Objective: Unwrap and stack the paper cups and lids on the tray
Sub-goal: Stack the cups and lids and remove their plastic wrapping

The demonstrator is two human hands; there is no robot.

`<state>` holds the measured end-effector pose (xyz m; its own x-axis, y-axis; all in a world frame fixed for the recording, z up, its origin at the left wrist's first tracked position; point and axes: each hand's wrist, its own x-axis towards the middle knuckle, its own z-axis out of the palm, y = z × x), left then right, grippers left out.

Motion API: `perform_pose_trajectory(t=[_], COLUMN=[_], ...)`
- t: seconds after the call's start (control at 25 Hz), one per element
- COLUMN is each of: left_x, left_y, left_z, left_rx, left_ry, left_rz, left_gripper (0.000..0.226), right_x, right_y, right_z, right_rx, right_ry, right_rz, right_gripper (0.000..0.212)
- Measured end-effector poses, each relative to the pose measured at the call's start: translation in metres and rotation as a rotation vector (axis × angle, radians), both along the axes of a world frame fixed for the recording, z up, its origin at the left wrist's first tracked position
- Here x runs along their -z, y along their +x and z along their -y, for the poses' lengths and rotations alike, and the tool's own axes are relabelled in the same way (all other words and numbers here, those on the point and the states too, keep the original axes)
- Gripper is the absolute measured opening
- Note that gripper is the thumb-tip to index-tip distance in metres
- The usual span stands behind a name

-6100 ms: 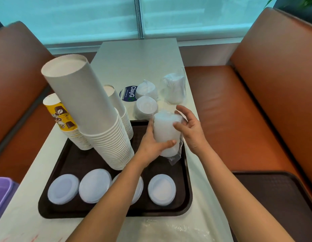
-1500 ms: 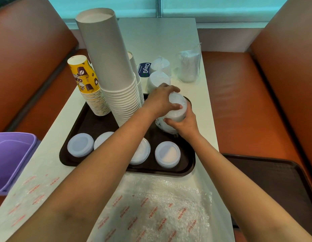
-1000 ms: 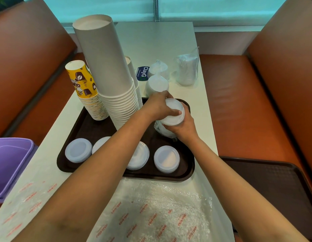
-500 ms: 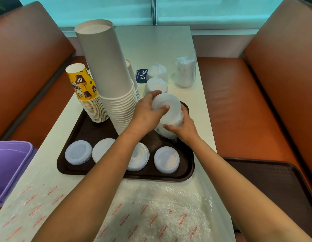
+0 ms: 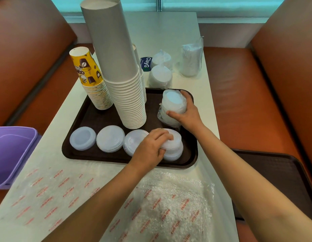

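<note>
Two orange padded benches with a smooth leather-like sheen flank a long white table, whose far end runs to the window. On the near part lies crinkled clear plastic wrap printed with small red words. A dark brown rectangular tray with rounded corners and a raised rim sits mid-table; a second dark tray lies on the right bench, cut off by the arm and the frame edge. A purple plastic bin is partly cut off at the left.

On the tray a tall leaning stack of plain white paper cups stands upside down, hiding most of a thinner cup stack behind it. Beside it stands a shorter stack of yellow printed cups. Along the tray's near edge sit four low piles of round, translucent white lids. The left hand lies curled over the rightmost pile, fingers gripping the top lids; the forearm covers part of the next pile. The right hand grasps a bundle of lids in clear wrap, tilted at the tray's far right corner.

Beyond the tray stand three more wrapped packs; their contents are hazy through the plastic. A blue sticker peeks out behind the cups.
</note>
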<state>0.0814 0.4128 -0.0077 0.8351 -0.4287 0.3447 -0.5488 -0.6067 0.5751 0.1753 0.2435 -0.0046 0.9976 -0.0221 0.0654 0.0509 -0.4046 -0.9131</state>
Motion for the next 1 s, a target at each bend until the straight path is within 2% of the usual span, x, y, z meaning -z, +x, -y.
perform_pose_trajectory(t=[0.28, 0.4, 0.48, 0.56, 0.6, 0.68, 0.88, 1.0], left_x=[0.004, -0.002, -0.013, -0.021, -0.023, -0.026, -0.022, -0.021], left_y=[-0.002, 0.008, 0.019, 0.031, 0.035, 0.038, 0.03, 0.027], left_z=[0.0, 0.005, 0.009, 0.015, 0.018, 0.026, 0.034, 0.032], left_rx=[0.145, 0.099, 0.124, 0.176, 0.199, 0.217, 0.105, 0.079], left_ry=[0.152, 0.185, 0.303, 0.542, 0.647, 0.731, 0.759, 0.749], left_rz=[0.054, 0.104, -0.049, -0.21, -0.229, -0.243, -0.219, -0.238], left_gripper=[0.04, 0.064, 0.085, 0.096, 0.095, 0.089, 0.072, 0.076], right_x=[0.001, 0.001, 0.003, 0.002, 0.002, 0.002, 0.004, 0.005], right_y=[-0.002, -0.001, -0.001, -0.001, -0.001, -0.001, 0.001, 0.0], right_z=[-0.002, -0.002, -0.002, -0.003, -0.003, -0.002, 0.0, 0.001], right_rx=[0.006, 0.01, 0.009, 0.006, 0.008, 0.007, -0.003, 0.002], right_ry=[0.007, 0.011, 0.011, 0.016, 0.022, 0.031, 0.03, 0.036], right_rz=[-0.002, 0.008, 0.007, 0.001, -0.003, -0.007, -0.006, 0.002], right_gripper=[0.095, 0.097, 0.097, 0.096, 0.095, 0.095, 0.091, 0.089])
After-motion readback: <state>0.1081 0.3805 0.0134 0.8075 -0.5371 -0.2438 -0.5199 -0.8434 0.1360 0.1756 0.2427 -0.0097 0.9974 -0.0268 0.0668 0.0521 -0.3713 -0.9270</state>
